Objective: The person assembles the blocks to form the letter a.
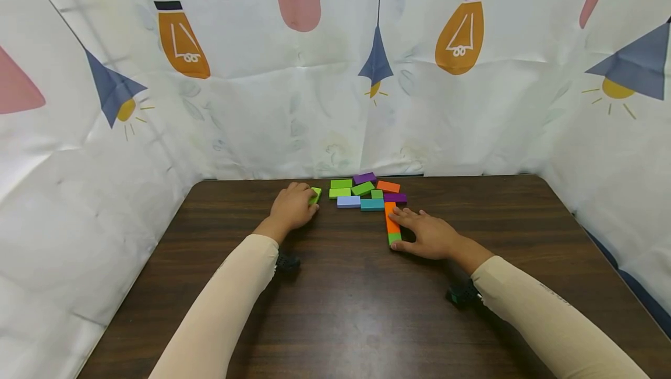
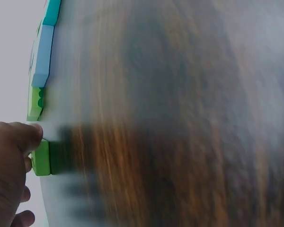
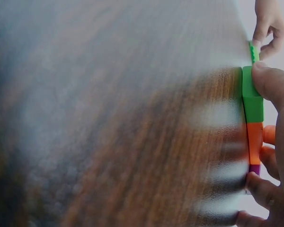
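My left hand [image 1: 292, 207] grips a light green block [image 1: 315, 195] at the left of a group of coloured blocks. The left wrist view shows the thumb right at this green block [image 2: 41, 158], with the other fingers behind it. My right hand [image 1: 430, 233] has its fingers spread beside a line made of an orange block [image 1: 392, 217] and a green block [image 1: 394, 239]. Its thumb rests at the near green block [image 3: 253, 92] in the right wrist view. The other fingers lie along the orange block [image 3: 255, 142].
The group has a blue block [image 1: 348, 202], a teal block [image 1: 372, 205], purple blocks [image 1: 395, 198], several green blocks [image 1: 339, 193] and another orange block [image 1: 388, 187]. They lie near the far edge of the dark wooden table [image 1: 341, 309]. A printed white curtain [image 1: 251, 123] hangs behind.
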### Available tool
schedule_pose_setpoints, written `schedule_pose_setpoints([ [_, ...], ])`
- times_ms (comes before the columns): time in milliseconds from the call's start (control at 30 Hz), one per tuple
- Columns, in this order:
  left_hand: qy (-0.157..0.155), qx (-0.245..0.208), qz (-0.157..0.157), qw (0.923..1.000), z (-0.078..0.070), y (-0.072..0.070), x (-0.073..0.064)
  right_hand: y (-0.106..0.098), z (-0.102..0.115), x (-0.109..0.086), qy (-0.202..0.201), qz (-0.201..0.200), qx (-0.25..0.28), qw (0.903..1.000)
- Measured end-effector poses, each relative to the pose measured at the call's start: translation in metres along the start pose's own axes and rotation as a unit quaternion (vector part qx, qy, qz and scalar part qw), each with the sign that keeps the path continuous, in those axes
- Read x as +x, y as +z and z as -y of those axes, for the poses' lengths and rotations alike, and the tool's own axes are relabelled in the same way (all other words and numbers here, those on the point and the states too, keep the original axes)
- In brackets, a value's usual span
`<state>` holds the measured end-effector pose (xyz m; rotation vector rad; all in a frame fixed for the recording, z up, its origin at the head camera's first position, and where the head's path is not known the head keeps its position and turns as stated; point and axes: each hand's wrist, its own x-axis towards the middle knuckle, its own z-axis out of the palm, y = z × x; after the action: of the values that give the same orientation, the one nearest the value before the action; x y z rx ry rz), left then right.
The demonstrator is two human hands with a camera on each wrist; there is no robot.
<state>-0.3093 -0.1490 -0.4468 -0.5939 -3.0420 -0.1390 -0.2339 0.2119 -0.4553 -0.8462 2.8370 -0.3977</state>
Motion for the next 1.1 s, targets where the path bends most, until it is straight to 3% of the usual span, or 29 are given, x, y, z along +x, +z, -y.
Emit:
schedule_pose_setpoints([
  [233, -0.024, -0.019, -0.004, 0.9995, 0.007, -0.003, -0.007, 0.0, -0.001, -0.001, -0.004, -0.004, 0.0, 1.0],
  [433, -0.03, -0.017, -0.008, 0.9994, 0.011, -0.006, -0.01, 0.001, -0.001, 0.0, -0.001, -0.002, -0.003, 1.0],
  [600, -0.027, -0.043, -0.015, 0.9986, 0.014, -0.006, -0.017, -0.001, 0.002, -0.001, -0.002, -0.003, 0.001, 1.0],
  [867, 0.008, -0.091, -0.027, 0.9954, 0.013, -0.008, -0.023, -0.001, 0.001, -0.001, -0.007, -0.008, 0.003, 0.9999],
  [1100, 0.058, -0.102, -0.028, 0.9927, -0.003, -0.012, -0.032, 0.001, -0.001, 0.0, -0.004, -0.007, -0.001, 1.0],
])
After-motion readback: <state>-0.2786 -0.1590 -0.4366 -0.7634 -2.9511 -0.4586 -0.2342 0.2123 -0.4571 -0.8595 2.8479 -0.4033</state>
